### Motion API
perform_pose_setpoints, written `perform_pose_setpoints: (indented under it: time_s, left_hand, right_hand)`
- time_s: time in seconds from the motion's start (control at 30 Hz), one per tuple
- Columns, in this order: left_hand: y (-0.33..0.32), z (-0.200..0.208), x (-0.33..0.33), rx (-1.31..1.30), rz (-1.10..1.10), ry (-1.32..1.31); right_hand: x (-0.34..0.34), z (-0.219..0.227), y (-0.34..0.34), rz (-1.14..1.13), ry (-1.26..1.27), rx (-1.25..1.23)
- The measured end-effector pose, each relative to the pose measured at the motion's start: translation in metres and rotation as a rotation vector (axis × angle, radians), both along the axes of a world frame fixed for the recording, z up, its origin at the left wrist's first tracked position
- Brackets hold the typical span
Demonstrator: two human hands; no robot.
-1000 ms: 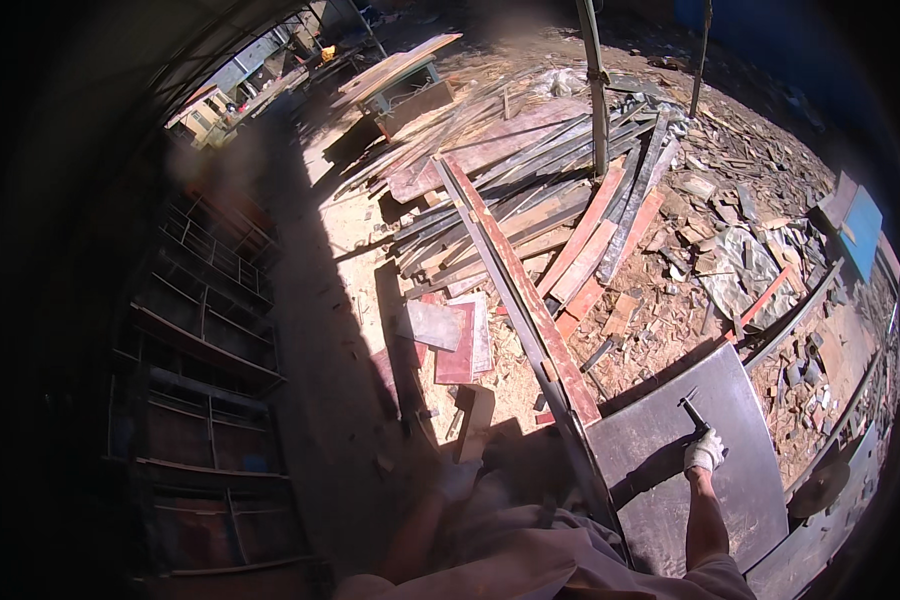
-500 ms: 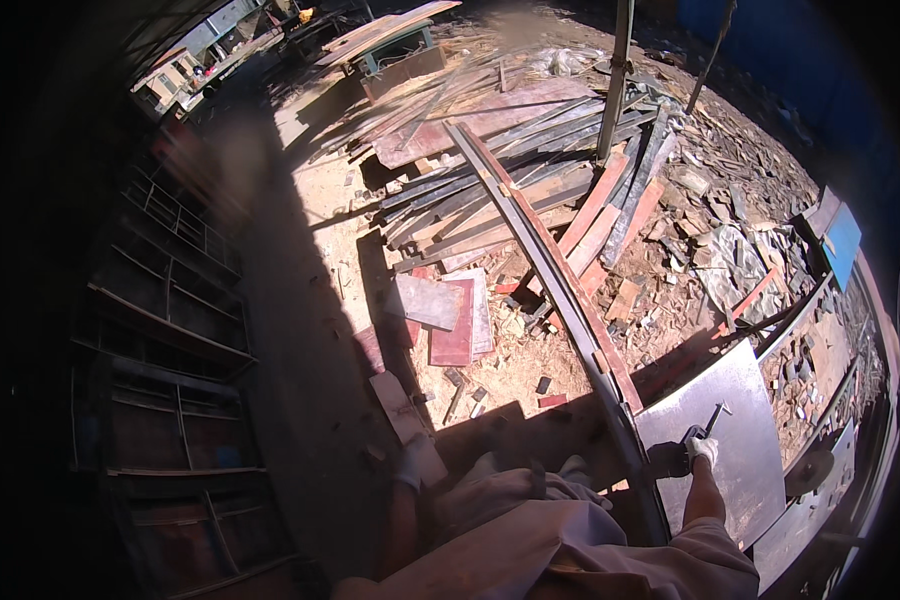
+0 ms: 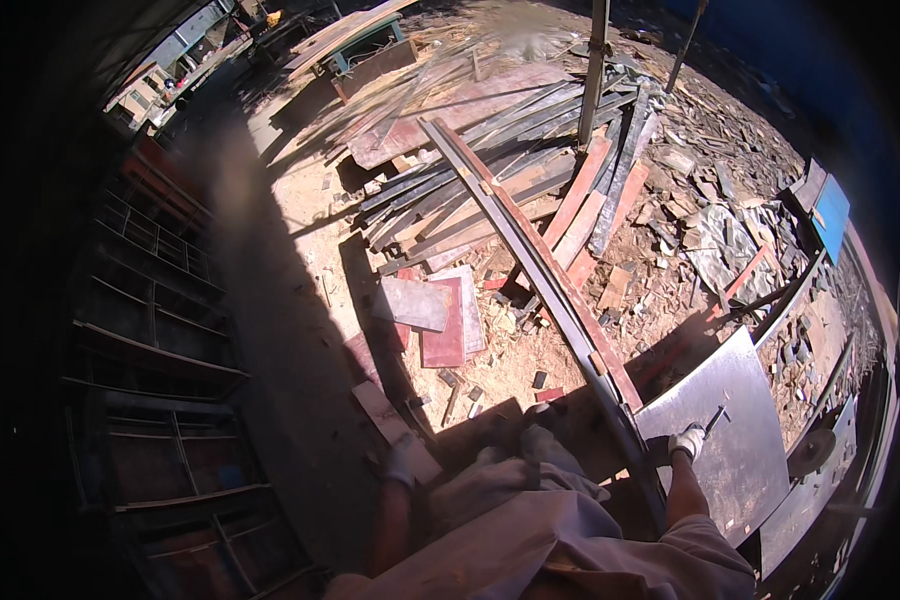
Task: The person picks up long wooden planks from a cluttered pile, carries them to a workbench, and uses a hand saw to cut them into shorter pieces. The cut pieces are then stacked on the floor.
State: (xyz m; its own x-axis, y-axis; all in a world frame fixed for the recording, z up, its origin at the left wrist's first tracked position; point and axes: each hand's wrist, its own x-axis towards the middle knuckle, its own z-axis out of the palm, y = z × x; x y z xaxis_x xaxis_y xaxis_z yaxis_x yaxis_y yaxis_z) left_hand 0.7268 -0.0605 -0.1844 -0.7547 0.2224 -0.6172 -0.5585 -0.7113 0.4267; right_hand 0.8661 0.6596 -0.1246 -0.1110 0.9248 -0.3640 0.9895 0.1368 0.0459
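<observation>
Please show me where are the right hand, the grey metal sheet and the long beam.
right hand (image 3: 686, 441), head view, back of the glove.
grey metal sheet (image 3: 745, 470), head view, bare middle of its face.
long beam (image 3: 530, 260), head view, middle of its length.

Ground (image 3: 300, 250): sandy, sunlit, part shaded. On it lie a heap of long planks (image 3: 490, 180), flat red panels (image 3: 445, 320), a grey metal sheet (image 3: 730, 430) and scattered rubble (image 3: 720, 230).

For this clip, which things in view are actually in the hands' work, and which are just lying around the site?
In hand:
- right hand, gloved, gripping a small dark tool over the grey metal sheet
- left hand, gloved, in shadow by a flat board; contact unclear
- long beam running between the hands

Lying about:
- plank pile
- reddish panels
- rubble
- blue panel
</observation>
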Motion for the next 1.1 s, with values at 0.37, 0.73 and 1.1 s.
perform_pose_setpoints:
  time_s: [0.37,0.73,1.1]
  left_hand:
    - [0.077,0.034,-0.076,-0.161,0.179,-0.052]
    - [0.054,0.119,-0.143,0.321,0.285,0.249]
    - [-0.129,0.156,-0.257,0.471,0.381,0.179]
  right_hand:
    - [0.005,-0.022,0.049,-0.492,0.470,0.098]
    - [-0.125,0.112,-0.109,-0.083,1.277,-0.493]
    - [-0.333,0.074,-0.423,0.413,0.725,-0.531]
